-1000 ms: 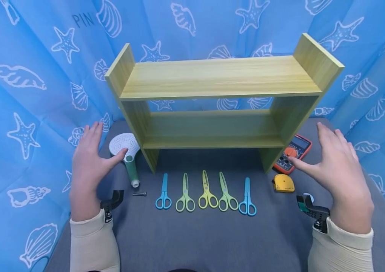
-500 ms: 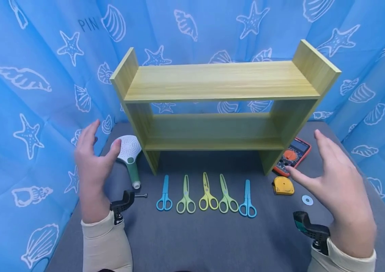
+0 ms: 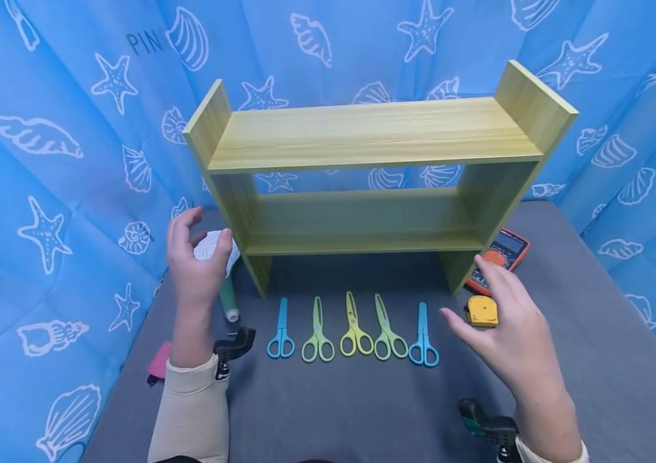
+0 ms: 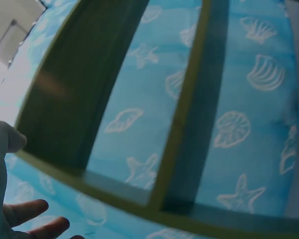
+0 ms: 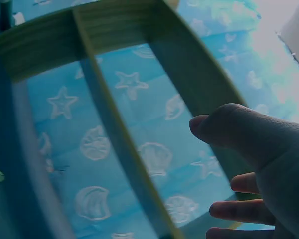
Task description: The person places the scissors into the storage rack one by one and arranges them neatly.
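My left hand [image 3: 196,273] hovers left of a light wooden shelf [image 3: 374,134], thumb and bent fingers apart, holding nothing. It partly covers a shower head [image 3: 227,296] with a white face and green handle. My right hand [image 3: 516,334] is in the air at the front right of the shelf, its fingers spread and bare. Next to it lies a yellow tape measure [image 3: 483,311]; an orange multimeter [image 3: 512,247] is behind. In the left wrist view a fingertip overlaps the shelf's side panel [image 4: 119,199]; contact cannot be told. The right wrist view shows the thumb before the shelf board [image 5: 199,74].
Several scissors lie in a row before the shelf, among them a blue pair [image 3: 280,341], a yellow pair [image 3: 355,331] and another blue pair [image 3: 423,344]. A pink object [image 3: 159,362] lies near the left table edge. A blue curtain [image 3: 73,193] surrounds the grey table [image 3: 328,411].
Both hands have moved inward, the left to the right over the shower head, the right leftward and down toward the tape measure. The pink object has come into sight; the pale washer is now hidden.
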Action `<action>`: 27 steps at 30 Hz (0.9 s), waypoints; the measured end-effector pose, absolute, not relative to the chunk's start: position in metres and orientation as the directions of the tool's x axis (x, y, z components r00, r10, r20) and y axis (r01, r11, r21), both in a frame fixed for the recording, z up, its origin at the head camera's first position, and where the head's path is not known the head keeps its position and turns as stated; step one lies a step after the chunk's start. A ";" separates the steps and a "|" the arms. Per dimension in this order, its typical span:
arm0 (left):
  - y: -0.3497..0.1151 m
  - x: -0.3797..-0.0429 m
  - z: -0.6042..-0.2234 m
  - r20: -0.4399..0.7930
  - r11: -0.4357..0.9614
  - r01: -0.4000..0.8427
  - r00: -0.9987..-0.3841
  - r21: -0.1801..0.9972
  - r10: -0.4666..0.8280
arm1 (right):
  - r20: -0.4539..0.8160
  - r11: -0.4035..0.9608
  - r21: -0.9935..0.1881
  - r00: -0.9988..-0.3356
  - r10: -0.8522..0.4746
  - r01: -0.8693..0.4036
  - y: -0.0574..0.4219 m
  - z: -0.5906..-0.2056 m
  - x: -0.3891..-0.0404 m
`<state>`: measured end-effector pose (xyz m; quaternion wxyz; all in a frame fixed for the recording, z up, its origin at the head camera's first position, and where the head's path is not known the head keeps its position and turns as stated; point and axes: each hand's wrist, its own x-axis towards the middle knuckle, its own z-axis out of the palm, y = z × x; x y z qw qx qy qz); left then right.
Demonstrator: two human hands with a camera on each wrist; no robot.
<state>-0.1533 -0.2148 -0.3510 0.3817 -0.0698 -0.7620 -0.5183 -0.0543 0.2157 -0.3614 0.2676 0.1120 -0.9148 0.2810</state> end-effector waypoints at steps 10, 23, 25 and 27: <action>-0.180 -0.148 -0.347 0.594 0.359 0.486 -0.740 0.797 -0.316 | 0.442 0.787 -0.535 -0.896 -0.052 -0.309 0.196 -0.396 -0.049; -0.180 -0.154 -0.349 0.668 0.423 0.532 -0.677 0.734 -0.308 | 0.113 0.828 -0.561 -0.992 0.052 -0.020 0.183 -0.441 -0.056; -0.181 -0.154 -0.350 0.677 0.432 0.537 -0.672 0.725 -0.300 | 0.012 0.835 -0.546 -0.996 0.085 0.065 0.184 -0.444 -0.058; -0.182 -0.154 -0.350 0.677 0.431 0.537 -0.670 0.725 -0.305 | -0.085 0.844 -0.517 -0.990 0.117 0.144 0.186 -0.447 -0.061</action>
